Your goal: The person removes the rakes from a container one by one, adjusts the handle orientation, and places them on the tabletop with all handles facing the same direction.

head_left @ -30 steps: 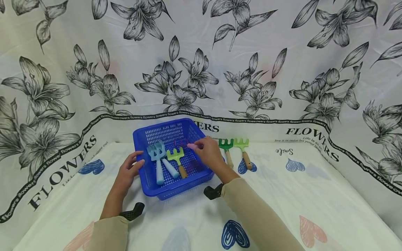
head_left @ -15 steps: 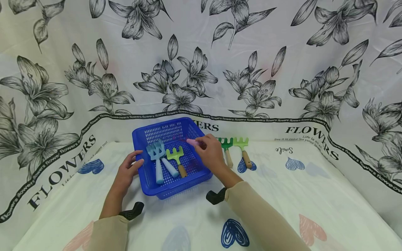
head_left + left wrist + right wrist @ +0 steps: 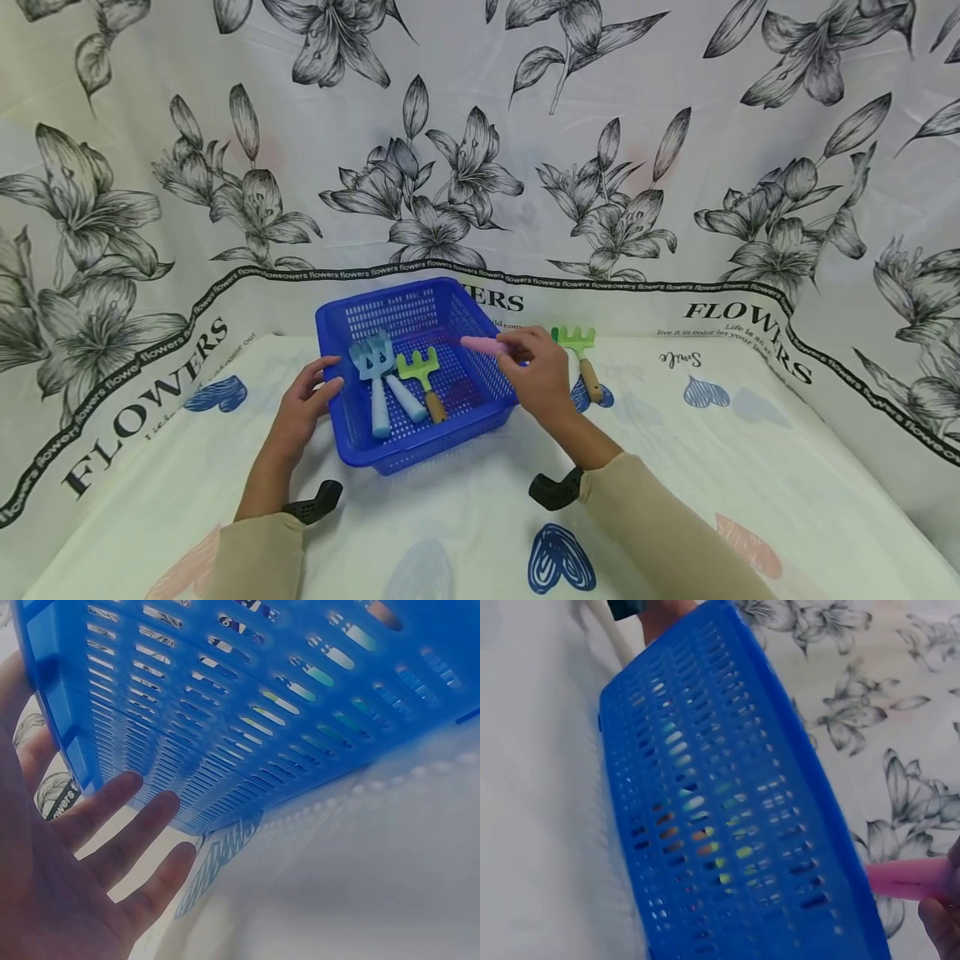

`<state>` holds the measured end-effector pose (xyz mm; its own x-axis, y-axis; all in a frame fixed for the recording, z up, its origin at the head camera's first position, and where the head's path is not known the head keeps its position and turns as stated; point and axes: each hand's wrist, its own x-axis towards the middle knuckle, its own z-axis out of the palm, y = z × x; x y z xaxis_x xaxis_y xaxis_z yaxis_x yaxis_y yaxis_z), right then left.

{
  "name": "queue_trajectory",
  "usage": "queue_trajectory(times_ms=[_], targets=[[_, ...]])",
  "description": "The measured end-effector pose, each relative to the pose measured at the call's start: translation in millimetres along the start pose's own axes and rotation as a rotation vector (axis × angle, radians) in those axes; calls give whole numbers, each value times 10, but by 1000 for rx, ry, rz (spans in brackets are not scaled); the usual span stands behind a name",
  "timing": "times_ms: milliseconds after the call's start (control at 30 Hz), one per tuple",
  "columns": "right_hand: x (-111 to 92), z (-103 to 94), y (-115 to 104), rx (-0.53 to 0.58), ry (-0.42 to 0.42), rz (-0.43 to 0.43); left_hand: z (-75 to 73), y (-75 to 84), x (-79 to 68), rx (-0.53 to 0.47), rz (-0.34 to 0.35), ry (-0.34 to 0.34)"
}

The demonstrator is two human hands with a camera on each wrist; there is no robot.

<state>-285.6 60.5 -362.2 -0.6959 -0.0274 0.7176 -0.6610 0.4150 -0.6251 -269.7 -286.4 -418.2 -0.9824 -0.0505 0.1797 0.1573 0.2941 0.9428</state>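
My left hand (image 3: 303,404) holds the left rim of a blue perforated plastic basket (image 3: 420,454). In the left wrist view, three fingers (image 3: 139,832) of this hand spread outside the wall while the others reach over the rim. Above the basket's right rim, my right hand (image 3: 538,371) pinches a small tool by its pink handle (image 3: 482,344); its far end is indistinct against the blue mesh. Inside the basket lie two light blue toy hand rakes (image 3: 378,392) and a lime green rake (image 3: 422,375) with a wooden handle.
To the right of the basket, a light green rake (image 3: 583,358) with a wooden handle lies on the white cloth (image 3: 675,467). Beside it, a dark green rake (image 3: 555,335) is mostly hidden behind my right hand. A flower-printed curtain (image 3: 480,75) hangs behind.
My right hand has moved right with the pink-handled tool, from over the basket's inside to its right rim, now covering most of the dark green rake. The left hand stays on the rim.
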Motion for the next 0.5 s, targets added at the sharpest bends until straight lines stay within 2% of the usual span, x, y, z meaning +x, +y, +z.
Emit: queue_trajectory(times_ms=[233, 500], targets=[[41, -366, 107, 32, 113, -33, 10, 11, -4, 2, -13, -3], [71, -729, 285, -69, 160, 0, -2, 17, -7, 1, -2, -1]])
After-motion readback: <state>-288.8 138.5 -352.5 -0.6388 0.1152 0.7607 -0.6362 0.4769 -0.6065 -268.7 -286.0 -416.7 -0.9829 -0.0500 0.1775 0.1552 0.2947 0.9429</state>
